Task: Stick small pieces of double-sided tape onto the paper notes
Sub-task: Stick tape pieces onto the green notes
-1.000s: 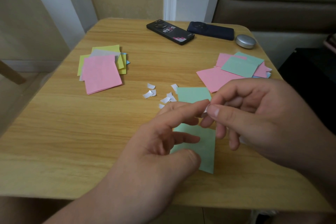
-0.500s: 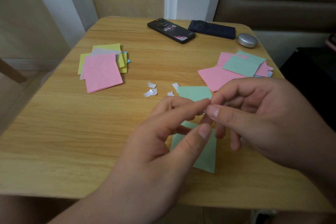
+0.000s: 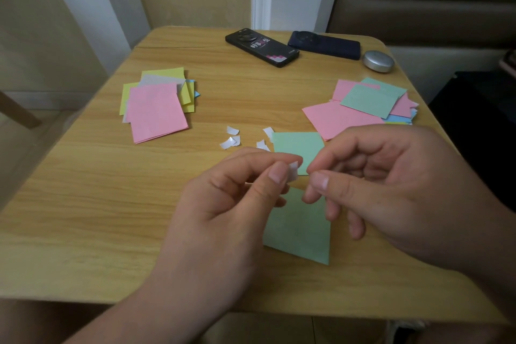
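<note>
My left hand [image 3: 223, 204] pinches a small white tape piece [image 3: 293, 172] between thumb and forefinger, held above the table. My right hand [image 3: 391, 190] hovers just to its right, thumb and forefinger pinched together. What they pinch is mostly hidden, though a pale sliver shows there. Below the hands lies a green note [image 3: 298, 229], and a second green note [image 3: 297, 146] lies just beyond it. Several white tape scraps [image 3: 231, 138] are scattered left of that second note.
A stack of notes with a pink one on top [image 3: 156, 112] lies at the left. A looser pile of pink and green notes [image 3: 368, 100] lies at the right. Two phones [image 3: 262, 47] [image 3: 325, 45] and a silver case [image 3: 378, 61] sit at the wooden table's [image 3: 83, 218] far edge.
Both hands pinched the white piece together; now they have drawn apart, and the white piece stays in my left hand. My left thumb came up to pinch.
</note>
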Demonstrator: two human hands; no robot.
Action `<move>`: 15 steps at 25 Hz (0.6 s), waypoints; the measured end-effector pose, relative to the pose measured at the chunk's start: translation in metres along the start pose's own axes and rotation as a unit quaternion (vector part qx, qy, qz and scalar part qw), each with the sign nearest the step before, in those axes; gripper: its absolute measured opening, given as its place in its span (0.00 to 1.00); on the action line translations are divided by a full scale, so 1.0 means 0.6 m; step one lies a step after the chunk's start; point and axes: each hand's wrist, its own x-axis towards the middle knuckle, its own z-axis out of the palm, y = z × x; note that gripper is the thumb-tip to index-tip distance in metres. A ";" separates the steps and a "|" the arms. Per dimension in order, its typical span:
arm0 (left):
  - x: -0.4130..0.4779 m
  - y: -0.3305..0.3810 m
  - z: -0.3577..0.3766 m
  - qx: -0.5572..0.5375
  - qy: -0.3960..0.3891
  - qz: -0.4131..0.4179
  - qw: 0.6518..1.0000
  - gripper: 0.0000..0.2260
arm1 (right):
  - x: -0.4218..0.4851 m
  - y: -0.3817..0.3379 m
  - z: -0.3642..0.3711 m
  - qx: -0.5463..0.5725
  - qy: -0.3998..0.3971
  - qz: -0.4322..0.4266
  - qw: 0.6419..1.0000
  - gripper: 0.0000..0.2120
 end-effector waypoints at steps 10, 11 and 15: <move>0.004 -0.007 -0.001 -0.050 0.000 -0.060 0.997 0.09 | -0.001 0.005 0.003 0.005 0.006 -0.014 1.000 0.03; 0.005 -0.009 -0.001 -0.069 0.007 -0.074 0.995 0.10 | -0.001 0.006 0.004 0.008 0.007 -0.014 1.000 0.03; 0.008 -0.011 -0.004 -0.104 0.017 -0.081 0.991 0.12 | 0.001 0.007 0.005 0.014 0.010 -0.018 1.000 0.04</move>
